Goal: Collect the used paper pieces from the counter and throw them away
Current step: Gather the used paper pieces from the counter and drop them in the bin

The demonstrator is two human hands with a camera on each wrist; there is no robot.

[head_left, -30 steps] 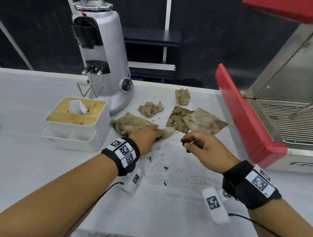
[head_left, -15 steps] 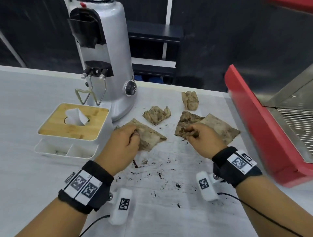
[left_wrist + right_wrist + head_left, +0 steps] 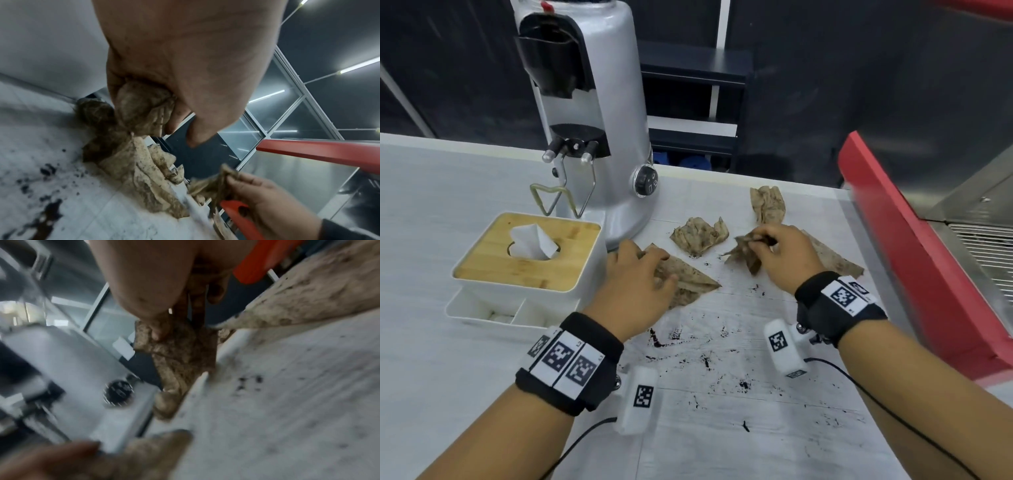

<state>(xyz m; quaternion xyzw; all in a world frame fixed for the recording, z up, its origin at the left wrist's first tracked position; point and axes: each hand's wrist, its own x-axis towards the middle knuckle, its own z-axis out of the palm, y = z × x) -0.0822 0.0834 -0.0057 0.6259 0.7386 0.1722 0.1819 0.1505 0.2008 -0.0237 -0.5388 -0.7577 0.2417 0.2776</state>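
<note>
Several brown, coffee-stained paper pieces lie on the white counter (image 3: 465, 342). My left hand (image 3: 650, 263) grips one end of a folded stained paper (image 3: 688, 279), bunched in its curled fingers as a wad (image 3: 141, 110). My right hand (image 3: 763, 240) pinches a crumpled dark paper (image 3: 743, 255) and holds it just above the counter; the wrist view shows that pinched paper (image 3: 180, 353) hanging from the fingers. A loose crumpled piece (image 3: 700, 234) lies between the hands. Another piece (image 3: 768, 204) sits farther back. A flat sheet (image 3: 835, 262) lies partly under my right hand.
A silver coffee grinder (image 3: 599, 137) stands behind my left hand. A white tissue box with a wooden lid (image 3: 527, 260) is at the left. A red espresso machine (image 3: 914, 257) borders the right. Dark coffee grounds (image 3: 705, 359) are scattered on the counter in front of the papers.
Both hands have reached farther onto the papers. The left hand has bunched its folded piece. The right hand has gathered the dark piece off the counter into a pinch.
</note>
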